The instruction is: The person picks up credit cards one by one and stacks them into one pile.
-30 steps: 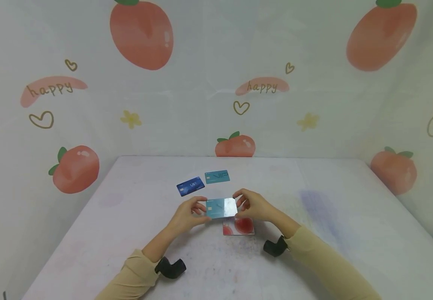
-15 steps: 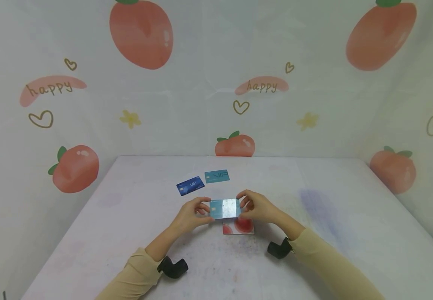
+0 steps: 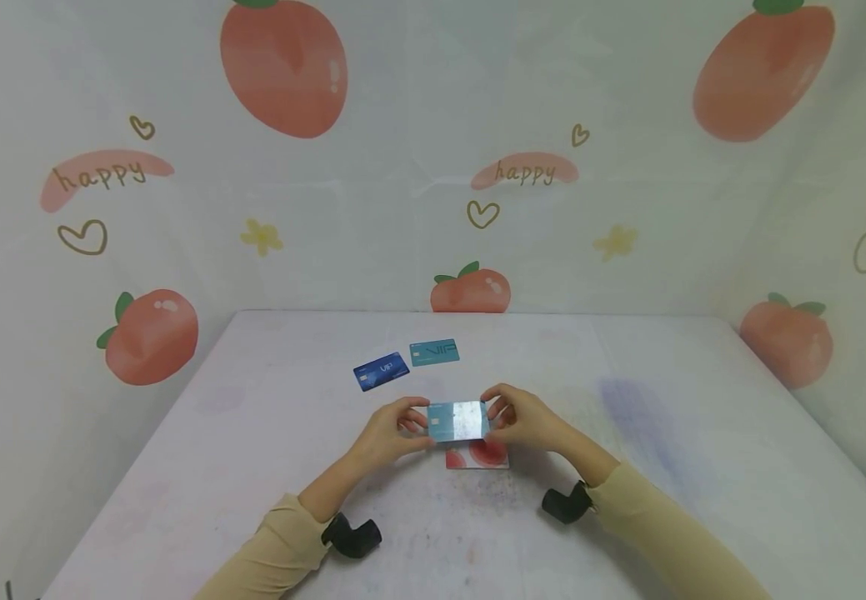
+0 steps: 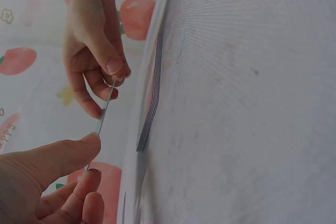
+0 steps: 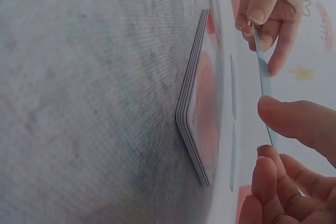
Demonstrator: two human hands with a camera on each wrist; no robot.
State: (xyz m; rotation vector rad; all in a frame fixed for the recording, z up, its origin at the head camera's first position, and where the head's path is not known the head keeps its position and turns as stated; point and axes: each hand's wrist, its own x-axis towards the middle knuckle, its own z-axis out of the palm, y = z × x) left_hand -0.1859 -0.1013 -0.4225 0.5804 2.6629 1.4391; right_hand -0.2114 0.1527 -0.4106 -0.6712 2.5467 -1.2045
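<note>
Between both hands is a light blue card (image 3: 443,422) with a chip and a bright glare on its right half. My left hand (image 3: 391,432) pinches its left edge between thumb and fingers, while my right hand (image 3: 528,422) pinches the right edge. Below and partly behind it lies a neat stack of cards (image 3: 478,456), the top one white with red circles. In the right wrist view the held card (image 5: 264,77) appears edge-on, raised apart from the stack (image 5: 202,108). The left wrist view also has the card (image 4: 103,116) nearly edge-on between the fingers.
Farther back on the white table (image 3: 267,467) lie a dark blue VIP card (image 3: 381,372) and a teal VIP card (image 3: 434,352), side by side and apart. Black wrist devices (image 3: 352,537) hang below the sleeves. A fruit-patterned curtain (image 3: 372,217) stands behind the table.
Both hands have shifted right and slightly toward me with the light blue card, bringing it further over the stack. The glare on it has widened. The cards on the table stay where they were.
</note>
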